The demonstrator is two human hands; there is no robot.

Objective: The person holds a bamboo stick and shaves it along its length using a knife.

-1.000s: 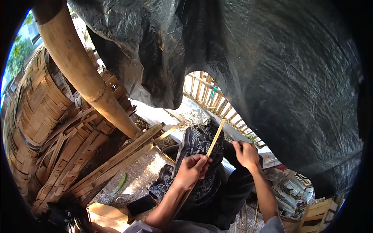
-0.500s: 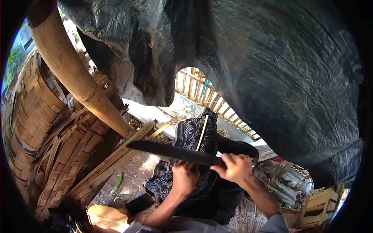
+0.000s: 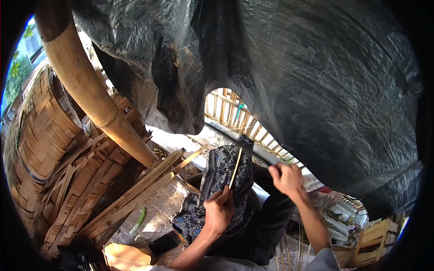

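My left hand (image 3: 219,210) pinches the lower end of a thin pale bamboo strip (image 3: 236,167). The strip slants up over a dark patterned cloth (image 3: 222,163) draped across my leg. Raised to the right, my right hand (image 3: 288,180) is closed around the handle of a machete (image 3: 264,154). Its long blade points up and left, beyond the strip's upper end and apart from my left hand. Motion blurs the blade, and my fingers hide the handle.
Split bamboo pieces (image 3: 131,196) and a woven bamboo basket (image 3: 38,135) stand left, beside a thick bamboo pole (image 3: 86,81). A black plastic sheet (image 3: 325,90) hangs overhead. A wooden crate (image 3: 373,239) sits at lower right, and a green chili-like item (image 3: 139,220) lies on the ground.
My right hand has swung the machete up and away from my left hand. The blade was across the strip just above my left hand. The left hand keeps its hold on the strip.
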